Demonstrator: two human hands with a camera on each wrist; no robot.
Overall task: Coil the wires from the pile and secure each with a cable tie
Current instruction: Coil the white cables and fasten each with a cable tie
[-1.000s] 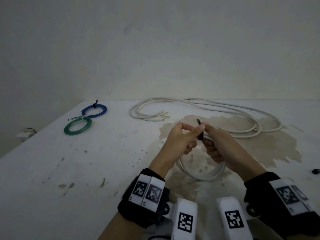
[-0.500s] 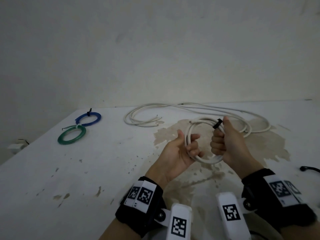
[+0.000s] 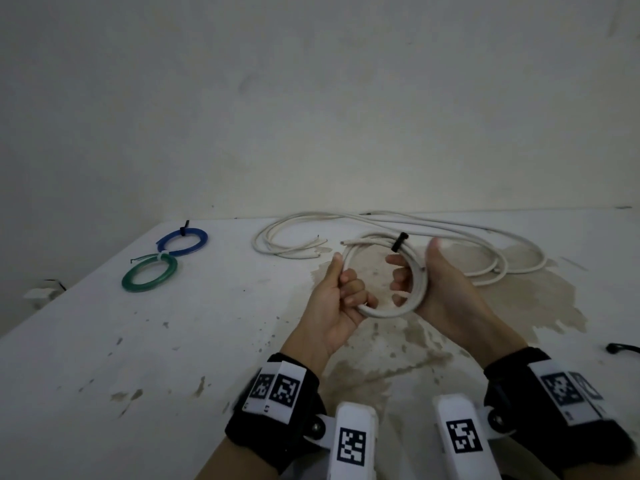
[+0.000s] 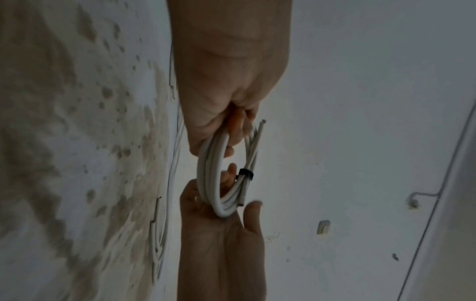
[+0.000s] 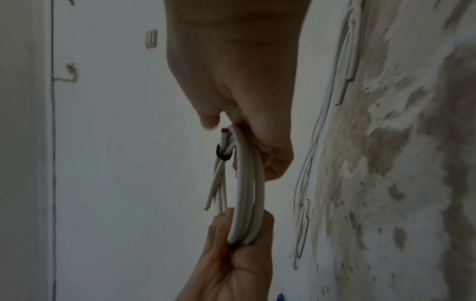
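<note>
A white wire coil (image 3: 384,311) bound by a black cable tie (image 3: 399,241) at its top is held upright above the stained table (image 3: 173,341). My left hand (image 3: 341,292) grips the coil's left side, thumb along the wire. My right hand (image 3: 440,289) cups the right side with its fingers curled through the loop and its thumb raised off the wire. In the left wrist view the coil (image 4: 210,173) and tie (image 4: 245,173) hang between both hands. The right wrist view shows the coil (image 5: 247,193) and the tie (image 5: 222,155) with two loose wire ends beside it.
Loose white wires (image 3: 450,230) lie in long loops at the table's back. A tied blue coil (image 3: 182,241) and a tied green coil (image 3: 149,277) lie at the back left. A black cable tie (image 3: 620,348) lies at the right edge. A wall stands behind the table.
Both hands left the tie at the coil's top and took the coil by its sides, raising it upright. Since half a second ago the right thumb has lifted off the wire.
</note>
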